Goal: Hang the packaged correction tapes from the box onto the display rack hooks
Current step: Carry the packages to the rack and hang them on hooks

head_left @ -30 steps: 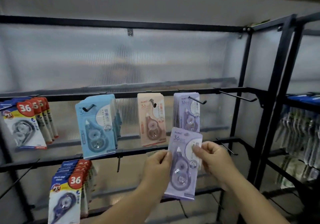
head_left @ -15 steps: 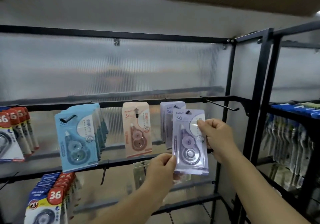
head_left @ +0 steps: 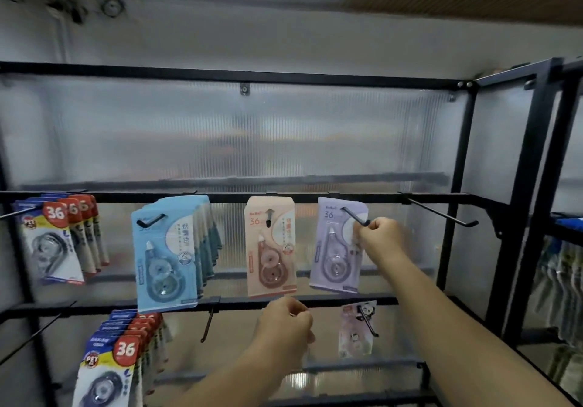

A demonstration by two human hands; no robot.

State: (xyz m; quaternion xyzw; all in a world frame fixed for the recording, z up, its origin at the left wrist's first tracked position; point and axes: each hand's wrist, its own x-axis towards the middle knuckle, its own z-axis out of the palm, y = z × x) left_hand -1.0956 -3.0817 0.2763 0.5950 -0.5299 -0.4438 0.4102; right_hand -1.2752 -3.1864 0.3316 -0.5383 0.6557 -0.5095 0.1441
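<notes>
A purple correction tape package (head_left: pixel 331 249) hangs on a black hook (head_left: pixel 349 213) of the rack's middle rail. My right hand (head_left: pixel 378 236) pinches the pack's upper right edge, just at the hook's tip. More purple packs may hang behind it, hidden. My left hand (head_left: pixel 284 321) is below, near the lower rail, fingers curled, with nothing visible in it, apart from the package. The box is out of view.
On the same rail hang a peach package (head_left: pixel 269 249), several light blue packages (head_left: pixel 167 255) and red-and-blue "36" packs (head_left: pixel 53 239). An empty hook (head_left: pixel 441 216) juts out at right. Below are more "36" packs (head_left: pixel 116 359), a bare hook (head_left: pixel 208 324) and a pink pack (head_left: pixel 353 334). Black uprights (head_left: pixel 520 201) stand at right.
The purple package rose from between both hands onto the hook. My left hand let go of its lower edge and dropped away. My right hand still grips its top.
</notes>
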